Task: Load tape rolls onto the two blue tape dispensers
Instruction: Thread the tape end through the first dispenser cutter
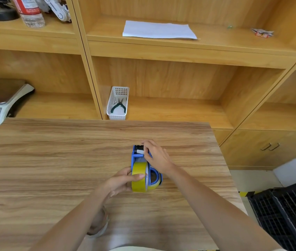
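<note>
I see one blue plastic dispenser (140, 156) standing mid-table (53, 160), with bare woodgrain open on all sides out to the edges. My left hand (121, 180) grips the one glossy yellow tape roll (140, 177) seated in it. My right hand (155, 154) pinches the white tape end (140, 151) at the dispenser's front.
</note>
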Action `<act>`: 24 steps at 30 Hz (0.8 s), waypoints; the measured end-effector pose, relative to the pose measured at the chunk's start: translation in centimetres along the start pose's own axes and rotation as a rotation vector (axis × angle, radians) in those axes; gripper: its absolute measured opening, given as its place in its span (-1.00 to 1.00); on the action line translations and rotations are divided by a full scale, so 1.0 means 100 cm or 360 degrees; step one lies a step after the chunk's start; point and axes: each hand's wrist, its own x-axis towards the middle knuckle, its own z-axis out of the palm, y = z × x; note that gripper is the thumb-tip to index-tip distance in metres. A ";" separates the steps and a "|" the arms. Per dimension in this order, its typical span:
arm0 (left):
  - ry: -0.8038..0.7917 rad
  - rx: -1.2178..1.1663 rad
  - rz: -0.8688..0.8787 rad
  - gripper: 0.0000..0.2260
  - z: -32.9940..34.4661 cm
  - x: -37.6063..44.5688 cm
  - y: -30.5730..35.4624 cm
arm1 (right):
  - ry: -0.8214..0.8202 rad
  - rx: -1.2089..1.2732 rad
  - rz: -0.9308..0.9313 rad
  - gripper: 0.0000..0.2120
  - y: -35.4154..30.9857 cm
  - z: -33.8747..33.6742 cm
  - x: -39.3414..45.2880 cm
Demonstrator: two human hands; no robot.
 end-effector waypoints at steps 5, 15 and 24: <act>-0.0050 0.0140 -0.0056 -0.26 -0.003 0.001 -0.006 | -0.0014 -0.0046 0.0045 -0.90 0.004 0.003 0.000; 0.0174 -0.0038 -0.0142 -0.47 0.018 0.010 0.001 | 0.0080 -0.0287 0.0121 -0.88 0.010 0.000 -0.001; -0.0135 0.0298 -0.0054 -0.35 0.005 0.004 -0.006 | 0.0170 -0.0237 0.0413 -0.88 0.011 -0.012 0.004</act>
